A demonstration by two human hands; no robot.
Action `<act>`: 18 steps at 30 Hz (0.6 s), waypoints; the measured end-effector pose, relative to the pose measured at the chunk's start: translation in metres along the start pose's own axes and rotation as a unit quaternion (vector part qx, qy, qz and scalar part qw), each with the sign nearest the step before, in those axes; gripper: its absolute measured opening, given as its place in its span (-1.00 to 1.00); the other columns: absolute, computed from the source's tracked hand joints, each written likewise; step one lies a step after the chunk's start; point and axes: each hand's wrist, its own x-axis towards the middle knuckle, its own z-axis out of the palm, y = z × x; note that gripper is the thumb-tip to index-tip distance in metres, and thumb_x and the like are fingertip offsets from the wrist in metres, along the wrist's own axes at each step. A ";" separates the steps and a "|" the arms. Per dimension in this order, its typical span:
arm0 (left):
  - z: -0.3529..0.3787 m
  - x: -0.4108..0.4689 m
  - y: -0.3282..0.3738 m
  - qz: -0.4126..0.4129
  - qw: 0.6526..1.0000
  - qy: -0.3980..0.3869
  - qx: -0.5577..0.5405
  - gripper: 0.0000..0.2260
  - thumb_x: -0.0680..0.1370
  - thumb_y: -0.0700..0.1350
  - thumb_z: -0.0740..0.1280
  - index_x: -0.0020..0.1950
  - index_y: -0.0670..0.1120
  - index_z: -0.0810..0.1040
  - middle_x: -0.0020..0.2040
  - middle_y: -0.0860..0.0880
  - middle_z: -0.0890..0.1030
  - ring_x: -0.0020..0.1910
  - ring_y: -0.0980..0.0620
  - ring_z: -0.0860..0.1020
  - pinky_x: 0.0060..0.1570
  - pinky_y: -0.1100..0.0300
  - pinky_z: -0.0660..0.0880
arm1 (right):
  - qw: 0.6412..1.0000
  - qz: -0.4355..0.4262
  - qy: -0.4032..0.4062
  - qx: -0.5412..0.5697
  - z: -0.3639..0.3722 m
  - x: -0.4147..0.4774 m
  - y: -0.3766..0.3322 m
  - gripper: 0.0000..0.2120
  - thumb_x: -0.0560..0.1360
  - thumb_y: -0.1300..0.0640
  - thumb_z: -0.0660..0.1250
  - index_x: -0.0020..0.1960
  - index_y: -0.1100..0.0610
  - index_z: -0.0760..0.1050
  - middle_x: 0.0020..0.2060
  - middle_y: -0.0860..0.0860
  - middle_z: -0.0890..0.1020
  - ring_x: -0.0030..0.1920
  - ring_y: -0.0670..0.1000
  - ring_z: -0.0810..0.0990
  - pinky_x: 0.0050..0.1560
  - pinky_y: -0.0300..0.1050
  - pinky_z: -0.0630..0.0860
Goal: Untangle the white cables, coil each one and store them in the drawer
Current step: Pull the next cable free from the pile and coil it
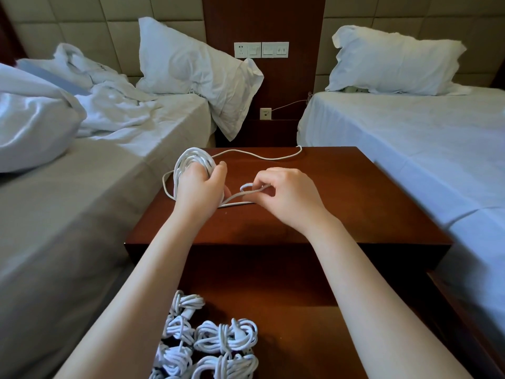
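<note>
two beds [410,138], padded wall [82,20]

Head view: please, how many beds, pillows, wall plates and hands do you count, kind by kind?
Beds: 2
Pillows: 2
Wall plates: 3
Hands: 2
Total: 9

You're seeing soft, cool, rather dim light; the bed [410,149] right of the desk [355,192] looks brightest. Shadows on the desk are faint and diffuse. The outer edges bow and smear.
</note>
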 end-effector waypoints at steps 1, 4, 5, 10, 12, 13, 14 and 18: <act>0.000 0.000 -0.001 0.005 1.000 0.006 -0.009 -0.50 0.61 -0.06 0.19 -0.53 -0.13 0.49 -0.50 -0.06 0.59 -0.49 0.16 0.48 -0.35 0.25 0.38 | 1.000 0.004 -0.001 -0.005 0.000 0.000 0.000 -0.82 0.47 -0.08 0.42 -0.14 0.04 0.62 -0.26 -0.14 0.59 -0.25 -0.11 0.53 -0.30 -0.19 0.48; 0.002 -0.001 0.001 0.041 0.998 0.037 -0.036 -0.55 0.60 -0.10 0.20 -0.48 -0.18 0.52 -0.48 -0.08 0.57 -0.48 0.16 0.47 -0.32 0.24 0.39 | 0.999 0.010 0.006 -0.032 0.001 -0.001 -0.001 -0.74 0.52 -0.15 0.33 -0.14 0.01 0.63 -0.29 -0.12 0.57 -0.29 -0.08 0.52 -0.38 -0.17 0.45; 0.003 -0.002 0.002 0.049 0.995 0.057 -0.061 -0.56 0.59 -0.11 0.19 -0.47 -0.20 0.49 -0.50 -0.07 0.55 -0.48 0.15 0.46 -0.30 0.22 0.39 | 0.999 0.016 0.002 -0.038 0.000 -0.001 -0.001 -0.72 0.54 -0.17 0.30 -0.16 0.00 0.63 -0.32 -0.14 0.53 -0.31 -0.09 0.49 -0.41 -0.19 0.39; -0.004 0.000 0.010 0.024 0.963 0.070 -0.258 -0.67 0.55 -0.11 0.13 -0.39 -0.21 0.36 -0.63 -0.02 0.41 -0.57 0.03 0.37 -0.30 0.11 0.45 | 0.992 0.081 -0.057 -0.083 -0.006 -0.001 -0.002 -0.69 0.57 -0.19 0.23 -0.18 -0.03 0.60 -0.28 -0.14 0.55 -0.26 -0.09 0.49 -0.39 -0.25 0.27; -0.006 0.001 0.011 0.010 0.950 0.024 -0.310 -0.62 0.60 0.00 0.11 -0.38 -0.14 0.33 -0.67 -0.04 0.34 -0.64 0.00 0.31 -0.42 0.13 0.44 | 0.987 0.113 -0.040 -0.111 -0.007 -0.001 0.000 -0.70 0.58 -0.13 0.21 -0.12 0.00 0.62 -0.25 -0.10 0.55 -0.25 -0.07 0.49 -0.38 -0.22 0.31; -0.007 0.001 0.010 0.002 0.945 -0.008 -0.328 -0.59 0.62 0.06 0.07 -0.37 -0.13 0.32 -0.68 -0.04 0.31 -0.67 -0.01 0.27 -0.49 0.18 0.40 | 0.982 0.130 -0.032 -0.134 -0.008 -0.002 0.002 -0.72 0.59 -0.10 0.21 -0.07 0.02 0.63 -0.22 -0.09 0.54 -0.22 -0.06 0.48 -0.35 -0.20 0.32; -0.008 0.001 0.010 -0.008 0.939 -0.046 -0.342 -0.57 0.62 0.10 0.04 -0.36 -0.12 0.31 -0.68 -0.04 0.28 -0.68 0.00 0.24 -0.53 0.21 0.36 | 0.976 0.145 -0.030 -0.160 -0.009 -0.003 0.006 -0.74 0.59 -0.07 0.21 -0.01 0.03 0.63 -0.18 -0.08 0.53 -0.17 -0.05 0.47 -0.29 -0.18 0.33; -0.010 0.000 0.006 -0.018 0.917 -0.204 -0.342 -0.54 0.64 0.11 0.02 -0.35 -0.14 0.30 -0.69 -0.02 0.21 -0.71 0.03 0.18 -0.58 0.24 0.33 | 0.969 0.177 -0.042 -0.167 -0.023 -0.003 0.017 -0.67 0.56 -0.03 0.24 0.28 0.05 0.49 0.12 -0.01 0.57 0.13 0.04 0.46 -0.02 -0.12 0.34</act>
